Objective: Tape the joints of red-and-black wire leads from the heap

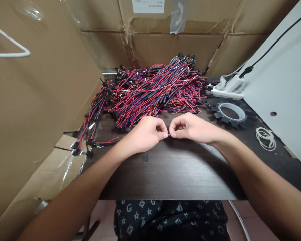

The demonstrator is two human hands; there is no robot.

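Both hands meet over the middle of the dark table, fingertips pinched close together. Between them shows a short stretch of thin red and dark wires [169,134]. My left hand [146,134] is closed on the wires from the left side. From the right, my right hand [190,129] pinches the same wires between thumb and fingers. A wire harness [106,143] with black connectors passes beneath my left forearm; whether it is the one in my fingers I cannot tell. A small dark scrap [145,158] lies on the table below my left hand.
A large heap of red, blue and black wire harnesses [155,90] fills the back. To the right are a tape roll [220,107] with dark tabs around its rim, a white power strip [228,94] and a coiled white cable [266,139]. Cardboard [40,83] walls the left side.
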